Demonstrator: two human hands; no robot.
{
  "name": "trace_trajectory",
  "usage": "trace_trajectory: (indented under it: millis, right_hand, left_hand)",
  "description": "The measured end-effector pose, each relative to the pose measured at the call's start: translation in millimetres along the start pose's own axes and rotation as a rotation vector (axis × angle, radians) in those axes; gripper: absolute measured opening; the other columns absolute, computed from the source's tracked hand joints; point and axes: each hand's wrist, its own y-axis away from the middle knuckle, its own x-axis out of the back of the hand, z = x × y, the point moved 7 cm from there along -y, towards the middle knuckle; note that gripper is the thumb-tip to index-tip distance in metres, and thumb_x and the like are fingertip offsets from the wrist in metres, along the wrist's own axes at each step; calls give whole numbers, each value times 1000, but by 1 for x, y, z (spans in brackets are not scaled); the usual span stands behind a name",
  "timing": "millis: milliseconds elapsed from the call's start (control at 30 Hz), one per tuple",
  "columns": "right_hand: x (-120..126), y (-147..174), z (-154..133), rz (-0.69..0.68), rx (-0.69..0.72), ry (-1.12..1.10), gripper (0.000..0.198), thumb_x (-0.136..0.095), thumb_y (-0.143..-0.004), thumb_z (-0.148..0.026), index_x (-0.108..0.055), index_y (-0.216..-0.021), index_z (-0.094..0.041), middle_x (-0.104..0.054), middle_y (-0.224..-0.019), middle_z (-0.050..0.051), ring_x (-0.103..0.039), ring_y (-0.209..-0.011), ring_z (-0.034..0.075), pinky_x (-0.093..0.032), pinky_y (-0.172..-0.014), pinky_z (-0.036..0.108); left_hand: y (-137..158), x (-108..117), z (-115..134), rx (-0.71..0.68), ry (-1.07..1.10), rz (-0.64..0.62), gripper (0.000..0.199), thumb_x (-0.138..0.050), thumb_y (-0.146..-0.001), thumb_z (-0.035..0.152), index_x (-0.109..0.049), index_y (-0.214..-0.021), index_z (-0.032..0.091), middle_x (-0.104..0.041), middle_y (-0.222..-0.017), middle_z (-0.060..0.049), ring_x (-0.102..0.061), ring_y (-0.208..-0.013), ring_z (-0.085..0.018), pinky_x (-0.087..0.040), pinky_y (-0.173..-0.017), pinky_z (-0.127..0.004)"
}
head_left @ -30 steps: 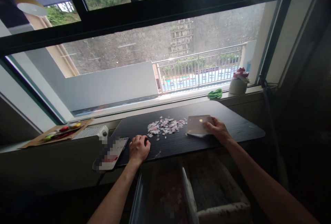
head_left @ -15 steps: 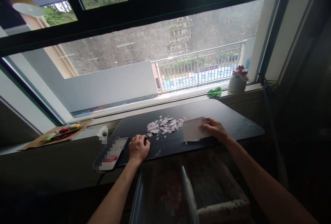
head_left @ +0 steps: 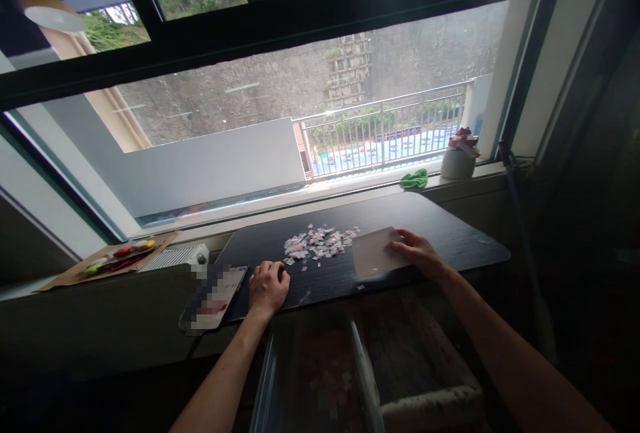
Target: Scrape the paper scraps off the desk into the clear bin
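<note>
Pinching one translucent scraper [head_left: 377,253] in the right hand [head_left: 419,253], at three o'clock from one heap of paper scraps [head_left: 320,243] too many to count, on one black counter [head_left: 465,246]. Resting the left hand [head_left: 269,286], curled, at eight; cannot tell whether closed on anything. Probably at the scraping-up stage; next, calls for laying the scraper's edge flush. Counted besides: one lone scrap [head_left: 361,287] toward five, one plastic bin [head_left: 364,366] at six, one smartphone [head_left: 219,298] farther out at eight.

Two hands [head_left: 269,286], one pale sheet [head_left: 376,254], one table [head_left: 440,233], one phone [head_left: 224,296], one green cloth [head_left: 414,179], dozens of scraps [head_left: 320,244].
</note>
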Motion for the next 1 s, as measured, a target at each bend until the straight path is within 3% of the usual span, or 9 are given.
trace_trajectory:
  millis: [200, 767, 900, 1000]
  right_hand:
    - [-6, 2, -1, -87, -2, 60, 38, -77, -55, -37, -68, -87, -19, -73, -77, 2, -67, -67, 18, -53, -60, 27]
    - [-7, 7, -2, -122, -61, -1, 38, -79, -52, -35, -70, -84, -19, -73, -74, 0, -67, -63, 16, -53, -60, 27]
    - [-4, 6, 0, -115, -57, -5, 40, -79, -52, -37, -69, -86, -19, -73, -73, 0, -67, -62, 17, -54, -60, 27]
    - [2, 2, 1, -36, 1, -32, 42, -79, -53, -40, -68, -89, -20, -73, -77, 2, -68, -67, 19, -55, -61, 29]
  left_hand:
    - [0, 1, 0, -4, 3, 2, 27, -45, -83, 26, -65, -100, 20, -62, -104, -9, -55, -101, -25, -44, -86, -37]
    - [0, -1, 0, 7, 6, -16, 27, -44, -84, 27, -64, -101, 20, -61, -107, -9, -53, -103, -25, -43, -89, -38]
    - [0, -2, -1, -1, 10, -7, 27, -44, -84, 27, -64, -101, 20, -61, -106, -9, -54, -102, -24, -43, -88, -38]
    - [0, -3, -2, 1, 10, -1, 27, -44, -84, 26, -64, -100, 20, -62, -105, -9, -53, -101, -24, -43, -87, -37]
